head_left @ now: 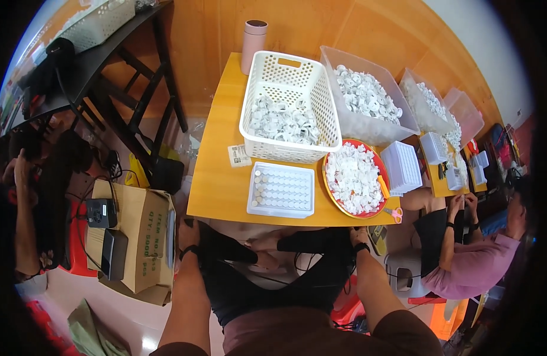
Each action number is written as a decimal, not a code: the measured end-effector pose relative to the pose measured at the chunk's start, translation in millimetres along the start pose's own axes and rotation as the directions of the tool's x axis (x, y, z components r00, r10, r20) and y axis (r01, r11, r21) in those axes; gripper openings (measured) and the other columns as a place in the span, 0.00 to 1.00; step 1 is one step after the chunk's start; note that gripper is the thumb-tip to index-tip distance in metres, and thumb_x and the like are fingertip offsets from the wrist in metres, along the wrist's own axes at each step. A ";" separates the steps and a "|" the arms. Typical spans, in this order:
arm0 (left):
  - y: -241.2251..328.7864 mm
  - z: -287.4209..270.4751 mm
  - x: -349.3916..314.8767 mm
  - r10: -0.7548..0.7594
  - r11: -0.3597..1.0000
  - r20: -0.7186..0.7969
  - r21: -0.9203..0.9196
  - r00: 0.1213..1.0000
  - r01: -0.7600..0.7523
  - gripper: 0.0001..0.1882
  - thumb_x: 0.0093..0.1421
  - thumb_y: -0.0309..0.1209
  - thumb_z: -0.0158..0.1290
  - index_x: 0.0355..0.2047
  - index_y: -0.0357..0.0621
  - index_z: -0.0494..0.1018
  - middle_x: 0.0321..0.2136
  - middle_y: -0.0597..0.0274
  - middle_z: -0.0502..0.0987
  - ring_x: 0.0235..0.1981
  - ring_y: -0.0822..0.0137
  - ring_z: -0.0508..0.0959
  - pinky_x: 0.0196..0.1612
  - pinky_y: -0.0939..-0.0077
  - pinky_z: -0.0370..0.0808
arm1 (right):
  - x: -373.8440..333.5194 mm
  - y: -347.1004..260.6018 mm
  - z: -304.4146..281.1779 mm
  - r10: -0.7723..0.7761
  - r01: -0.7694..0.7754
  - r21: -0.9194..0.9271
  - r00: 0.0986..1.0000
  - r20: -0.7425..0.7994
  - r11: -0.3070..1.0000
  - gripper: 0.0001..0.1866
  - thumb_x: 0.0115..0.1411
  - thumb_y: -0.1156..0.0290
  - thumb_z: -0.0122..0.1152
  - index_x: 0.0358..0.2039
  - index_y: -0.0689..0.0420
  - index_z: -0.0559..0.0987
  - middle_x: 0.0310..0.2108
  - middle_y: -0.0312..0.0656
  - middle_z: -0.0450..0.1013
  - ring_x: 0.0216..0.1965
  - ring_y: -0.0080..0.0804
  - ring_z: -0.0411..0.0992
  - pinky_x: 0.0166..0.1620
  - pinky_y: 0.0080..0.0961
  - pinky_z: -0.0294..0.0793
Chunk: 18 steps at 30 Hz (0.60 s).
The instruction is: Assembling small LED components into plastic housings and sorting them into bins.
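Note:
My left hand point(188, 234) is low beside my left knee, just below the table's front edge. My right hand point(359, 235) rests at my right knee, below the same edge. The fingers of both hands are too hidden to make out. Closest on the table is a white tray point(311, 202) with rows of round wells; several small round discs point(260, 185) sit in its left columns. Right of it, a red round dish point(327, 187) is heaped with small white plastic parts point(355, 178), an orange-handled tool point(383, 186) lying on them.
Behind the tray stands a white perforated basket point(285, 149) of whitish parts. Clear bins point(368, 95), stacked white trays point(401, 166), a pink bottle point(254, 47) and pink-handled scissors point(396, 215) surround it. Cardboard box point(149, 237) at left; a co-worker point(475, 261) sits at right.

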<state>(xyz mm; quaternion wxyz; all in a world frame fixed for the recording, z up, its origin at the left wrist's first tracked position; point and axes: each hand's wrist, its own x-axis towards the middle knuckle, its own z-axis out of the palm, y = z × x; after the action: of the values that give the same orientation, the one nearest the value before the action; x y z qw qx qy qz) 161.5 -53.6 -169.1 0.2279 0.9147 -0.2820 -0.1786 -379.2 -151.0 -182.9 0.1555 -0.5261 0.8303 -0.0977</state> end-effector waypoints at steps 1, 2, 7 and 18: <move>1.4 -1.9 -0.6 -0.017 1.000 0.026 -0.011 1.000 0.017 0.29 0.55 0.45 0.50 0.51 0.38 0.63 0.42 0.37 0.71 0.46 0.42 0.70 0.47 0.55 0.67 | 1.7 -0.8 0.1 0.000 0.000 -0.002 1.000 0.002 1.000 0.34 0.54 0.51 0.56 0.53 0.62 0.62 0.52 0.57 0.64 0.52 0.51 0.63 0.52 0.35 0.65; 2.5 -2.8 -0.6 -0.035 0.999 0.051 -0.021 0.998 0.036 0.30 0.55 0.46 0.50 0.52 0.38 0.62 0.43 0.37 0.71 0.46 0.42 0.69 0.48 0.55 0.67 | 3.9 -1.2 -0.2 0.045 -0.045 -0.008 0.999 0.028 0.999 0.33 0.53 0.53 0.58 0.52 0.63 0.63 0.51 0.55 0.65 0.53 0.49 0.63 0.54 0.33 0.63; 6.9 -8.4 1.0 -0.057 0.998 0.078 -0.014 0.995 0.058 0.29 0.54 0.47 0.49 0.51 0.40 0.62 0.44 0.38 0.70 0.46 0.41 0.70 0.47 0.53 0.68 | 4.1 -2.4 -2.7 0.090 -0.089 -0.017 0.993 0.083 0.996 0.32 0.53 0.54 0.59 0.51 0.63 0.65 0.49 0.54 0.67 0.52 0.46 0.64 0.55 0.32 0.61; -6.9 5.9 9.7 -0.082 0.997 0.119 0.010 0.989 0.082 0.32 0.55 0.50 0.48 0.54 0.42 0.60 0.45 0.37 0.69 0.48 0.42 0.69 0.48 0.53 0.67 | 8.1 6.0 3.2 -0.153 0.161 -0.188 0.987 0.058 0.969 0.24 0.60 0.55 0.43 0.49 0.59 0.68 0.46 0.56 0.69 0.47 0.52 0.67 0.50 0.40 0.65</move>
<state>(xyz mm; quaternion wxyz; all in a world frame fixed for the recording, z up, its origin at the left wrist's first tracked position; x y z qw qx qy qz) 169.4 -56.2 -179.5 0.2007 0.9138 -0.2578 -0.2414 -386.3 -155.7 -189.1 0.1136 -0.6047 0.7881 -0.0177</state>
